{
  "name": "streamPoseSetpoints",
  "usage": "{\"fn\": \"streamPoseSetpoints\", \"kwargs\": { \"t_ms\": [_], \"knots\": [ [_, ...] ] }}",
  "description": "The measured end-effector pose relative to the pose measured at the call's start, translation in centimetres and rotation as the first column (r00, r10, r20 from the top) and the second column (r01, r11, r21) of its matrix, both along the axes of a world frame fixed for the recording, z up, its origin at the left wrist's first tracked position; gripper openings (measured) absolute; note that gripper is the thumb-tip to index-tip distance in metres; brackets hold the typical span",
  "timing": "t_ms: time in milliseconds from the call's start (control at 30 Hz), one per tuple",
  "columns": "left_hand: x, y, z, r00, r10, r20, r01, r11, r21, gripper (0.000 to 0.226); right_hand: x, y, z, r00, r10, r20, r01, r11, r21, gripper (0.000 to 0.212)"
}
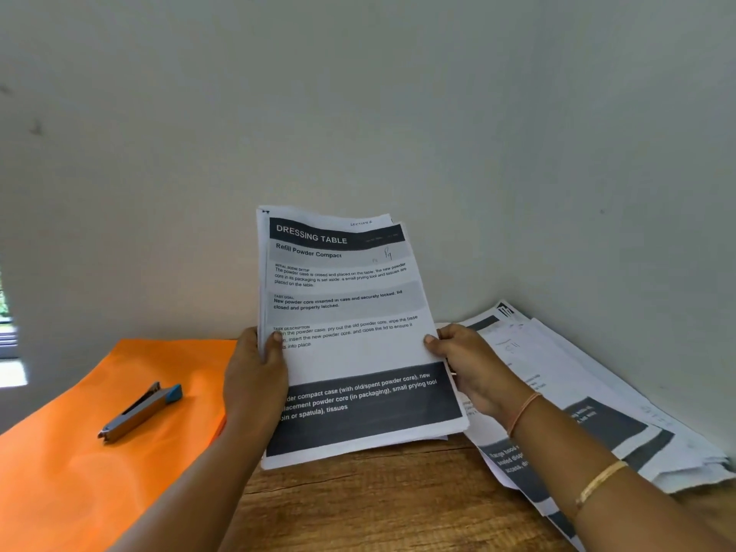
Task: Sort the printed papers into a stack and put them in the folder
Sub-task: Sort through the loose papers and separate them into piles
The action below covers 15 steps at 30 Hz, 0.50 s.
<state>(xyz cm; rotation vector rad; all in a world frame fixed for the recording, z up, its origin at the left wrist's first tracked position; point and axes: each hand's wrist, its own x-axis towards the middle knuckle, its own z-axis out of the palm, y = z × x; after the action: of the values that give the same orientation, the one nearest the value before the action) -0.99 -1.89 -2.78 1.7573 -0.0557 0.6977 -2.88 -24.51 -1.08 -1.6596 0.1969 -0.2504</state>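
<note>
I hold a stack of printed papers (350, 336) upright above the wooden table; its top sheet is headed "DRESSING TABLE". My left hand (255, 376) grips the stack's left edge, thumb on the front. My right hand (470, 368) grips the right edge the same way. The orange folder (79, 464) lies flat on the table at the left. A loose spread of more printed papers (605, 416) lies on the table at the right, partly under my right forearm.
A grey and blue stapler (139, 412) lies on the orange folder. A pale wall (358, 113) rises directly behind the table. Bare wooden tabletop (378, 500) shows between my forearms.
</note>
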Motion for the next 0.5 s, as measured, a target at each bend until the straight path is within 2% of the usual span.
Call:
{"fn": "streamPoseSetpoints", "kwargs": {
  "t_ms": [100,200,333,400,500],
  "knots": [
    [0.1,0.3,0.1,0.997,0.064,-0.038,-0.058,0.989,0.135,0.012,-0.4,0.2,0.2,0.999,0.038,-0.025,-0.038,0.999,0.008,0.013],
    [0.3,1.0,0.3,0.974,0.126,-0.187,-0.055,0.937,0.346,0.025,-0.6,0.3,0.1,0.997,0.049,-0.055,-0.054,0.994,-0.097,0.012],
    [0.4,1.3,0.0,0.866,0.321,-0.383,0.047,0.711,0.702,0.04,-0.8,0.8,-0.3,0.991,0.062,-0.122,-0.098,0.945,-0.314,0.012],
    [0.5,1.0,-0.4,0.82,0.387,-0.423,0.114,0.614,0.781,0.043,-1.0,1.2,-0.5,0.985,0.079,-0.155,-0.137,0.901,-0.412,0.013],
    [0.7,0.8,-1.1,0.796,0.427,-0.429,0.182,0.507,0.842,0.047,-1.3,1.7,-0.5,0.983,0.083,-0.161,-0.159,0.822,-0.547,0.017]
  ]
}}
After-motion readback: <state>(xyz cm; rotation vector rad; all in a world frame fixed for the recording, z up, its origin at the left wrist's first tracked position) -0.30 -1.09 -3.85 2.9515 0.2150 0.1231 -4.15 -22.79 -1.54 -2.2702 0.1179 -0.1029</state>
